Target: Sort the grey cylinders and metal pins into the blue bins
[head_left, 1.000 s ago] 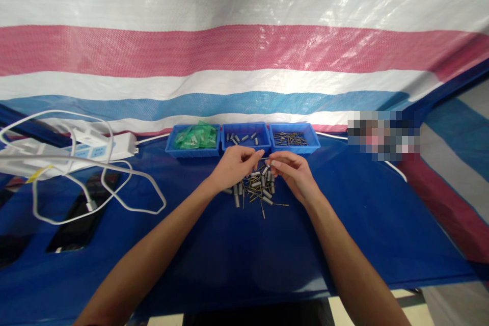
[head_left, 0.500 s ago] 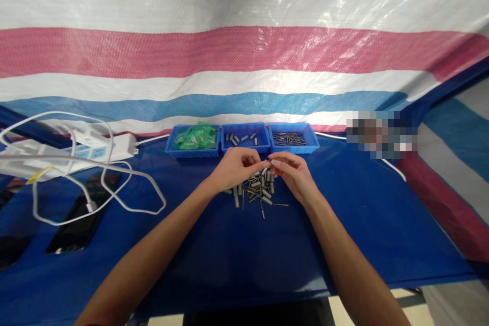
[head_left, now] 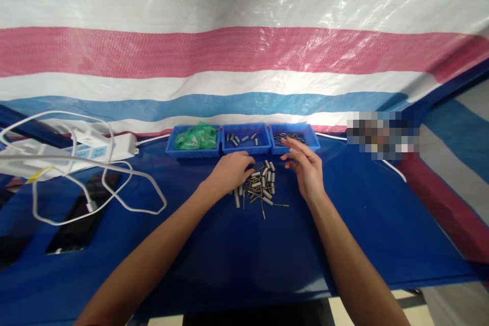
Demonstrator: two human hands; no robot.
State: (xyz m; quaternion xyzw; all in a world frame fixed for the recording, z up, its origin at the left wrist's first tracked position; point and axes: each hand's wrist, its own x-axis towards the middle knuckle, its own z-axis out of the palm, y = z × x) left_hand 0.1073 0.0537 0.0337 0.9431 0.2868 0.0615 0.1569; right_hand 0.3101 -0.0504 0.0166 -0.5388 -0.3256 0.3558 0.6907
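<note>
A heap of small grey cylinders and thin brass pins (head_left: 259, 186) lies on the blue table cover (head_left: 237, 249). My left hand (head_left: 231, 173) rests curled at the heap's left edge, fingertips down among the parts; what they pinch is hidden. My right hand (head_left: 305, 168) hovers to the right of the heap, fingers spread, holding nothing, just in front of the right tray. Three blue trays stand in a row behind: one with green bags (head_left: 193, 138), one with grey cylinders (head_left: 245, 138), one with brass pins (head_left: 293, 138).
A white power strip (head_left: 95, 148) and looping white cables (head_left: 114, 188) lie at the left. A dark opening (head_left: 82, 214) shows in the cover at the left. A striped tarpaulin (head_left: 244, 51) hangs behind the trays. The table's front edge runs along the bottom.
The hands were pinched together above the heap. They have since separated: the right hand opened and moved right toward the pin tray, and the left dropped onto the heap.
</note>
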